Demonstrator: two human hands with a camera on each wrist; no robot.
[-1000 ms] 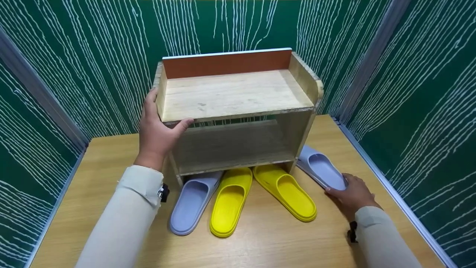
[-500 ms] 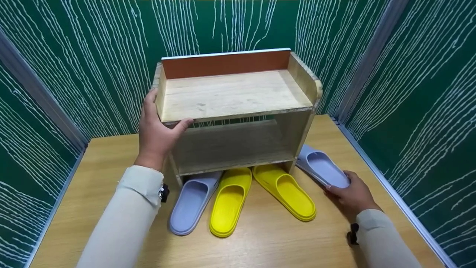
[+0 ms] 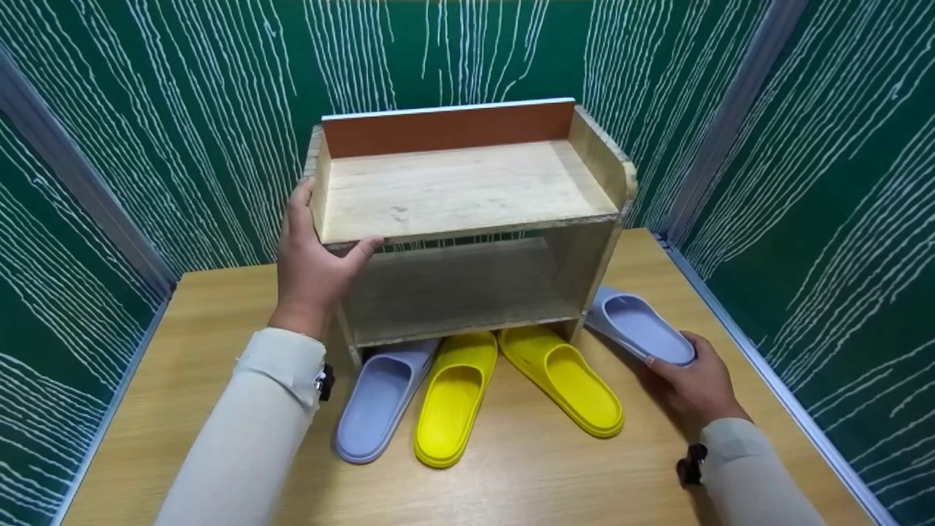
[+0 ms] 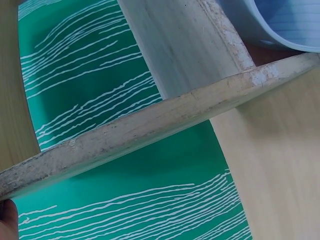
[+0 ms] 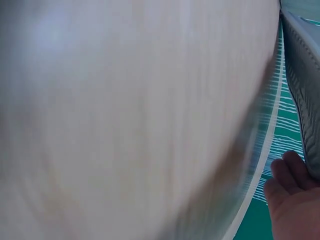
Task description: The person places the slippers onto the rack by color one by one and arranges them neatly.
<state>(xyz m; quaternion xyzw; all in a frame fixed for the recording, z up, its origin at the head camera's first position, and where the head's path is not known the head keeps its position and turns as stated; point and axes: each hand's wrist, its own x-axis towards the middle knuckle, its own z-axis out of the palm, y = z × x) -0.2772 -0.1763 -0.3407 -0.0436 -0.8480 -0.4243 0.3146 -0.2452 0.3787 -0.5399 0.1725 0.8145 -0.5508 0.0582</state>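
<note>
My left hand [image 3: 314, 270] grips the front left corner of a small wooden rack [image 3: 467, 190], its thumb over the top shelf's front edge and its fingers along the side panel. At the rack's right, my right hand [image 3: 701, 383] holds a lavender slipper [image 3: 650, 332] by the heel end, thumb on the near side. In the right wrist view the fingers [image 5: 285, 175] lie against the slipper's sole [image 5: 302, 90], which stands off the table at that end. The slipper's toe lies beside the rack's right leg, partly hidden behind it.
A second lavender slipper [image 3: 376, 402] and two yellow slippers [image 3: 453, 409] lie on the wooden table [image 3: 533, 489], toes under the rack's lowest shelf. Green walls [image 3: 182, 146] with white streaks enclose the back and both sides.
My right hand has shifted the lavender slipper's heel end slightly to the right and away from me. The left hand keeps its place on the rack.
</note>
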